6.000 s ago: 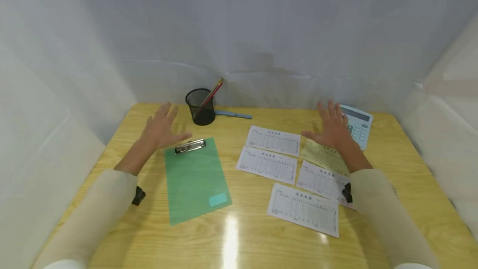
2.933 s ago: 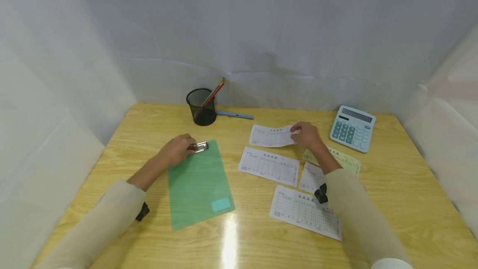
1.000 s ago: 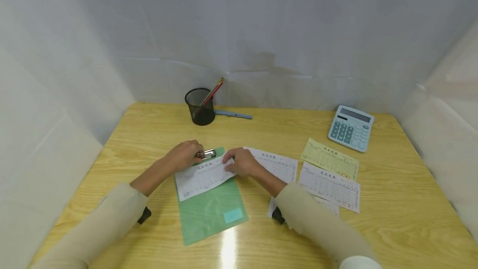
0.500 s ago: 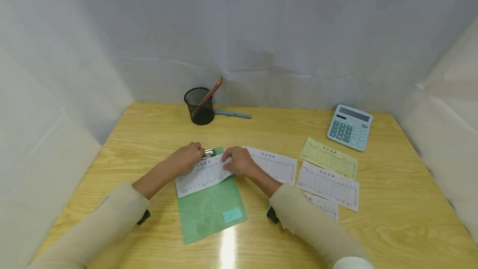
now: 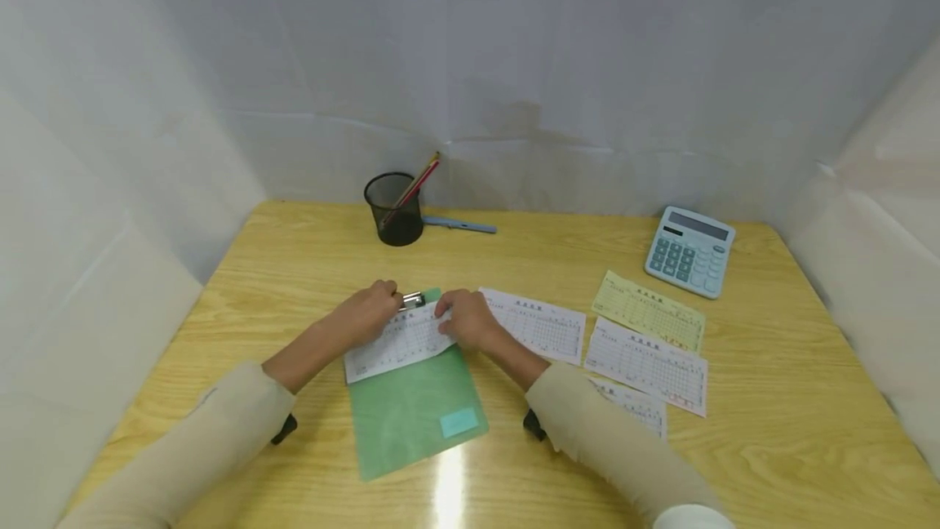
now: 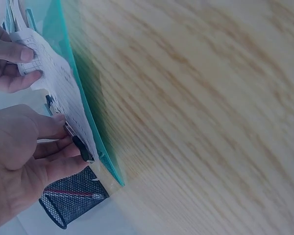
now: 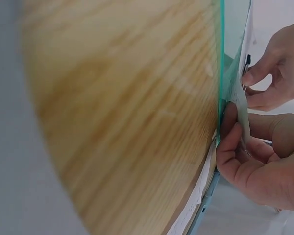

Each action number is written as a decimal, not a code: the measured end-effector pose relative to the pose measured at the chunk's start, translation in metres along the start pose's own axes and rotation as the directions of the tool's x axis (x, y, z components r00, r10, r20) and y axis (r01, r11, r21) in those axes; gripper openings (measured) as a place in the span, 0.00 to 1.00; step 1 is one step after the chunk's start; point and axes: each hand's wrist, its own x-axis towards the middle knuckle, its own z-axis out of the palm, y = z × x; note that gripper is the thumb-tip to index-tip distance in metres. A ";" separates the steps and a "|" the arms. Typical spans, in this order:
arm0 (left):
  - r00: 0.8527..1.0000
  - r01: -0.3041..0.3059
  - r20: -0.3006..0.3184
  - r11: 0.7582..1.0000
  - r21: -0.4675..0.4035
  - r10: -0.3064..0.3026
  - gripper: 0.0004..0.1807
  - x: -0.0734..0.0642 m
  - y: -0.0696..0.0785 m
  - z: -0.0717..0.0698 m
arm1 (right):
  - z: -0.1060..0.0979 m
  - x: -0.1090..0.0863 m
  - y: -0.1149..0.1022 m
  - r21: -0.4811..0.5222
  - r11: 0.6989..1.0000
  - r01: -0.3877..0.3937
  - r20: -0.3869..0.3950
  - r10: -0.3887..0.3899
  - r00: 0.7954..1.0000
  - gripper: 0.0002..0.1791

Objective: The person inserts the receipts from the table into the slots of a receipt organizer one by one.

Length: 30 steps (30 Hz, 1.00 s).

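A green clip folder (image 5: 411, 423) lies on the table left of centre, a light blue label near its lower corner. My left hand (image 5: 367, 315) grips the metal clip (image 5: 414, 300) at its top; in the left wrist view, thumb and fingers pinch the clip's dark end (image 6: 80, 146). A white printed form slip (image 5: 392, 352) lies across the folder's upper part, its top edge at the clip. My right hand (image 5: 470, 322) pinches the slip's right end between thumb and fingers, also seen in the right wrist view. Whether the slip's edge is under the clip is hidden.
Right of the folder lie three more white slips (image 5: 646, 366), one partly under the right sleeve, and a yellow slip (image 5: 649, 313). A light blue calculator (image 5: 689, 253) sits at back right. A black mesh cup (image 5: 396, 215) with pencils and a blue pen (image 5: 468, 226) are at the back.
My raised hands came down. The left took the clip; the right carried the farthest white slip left onto the folder. The folder shifted right and nearer. Lately the slip edged up toward the clip.
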 end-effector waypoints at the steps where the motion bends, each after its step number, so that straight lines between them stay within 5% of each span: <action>1: 1.000 0.003 0.003 1.000 -0.004 -0.003 0.09 0.000 0.000 0.000 | 0.000 0.000 0.000 -0.005 1.000 -0.002 -0.002 0.002 1.000 0.11; 30: 1.000 -0.022 -0.016 0.999 0.045 0.023 0.08 0.000 -0.001 0.001 | 0.005 0.015 -0.008 -0.033 0.999 0.013 -0.034 -0.014 0.999 0.09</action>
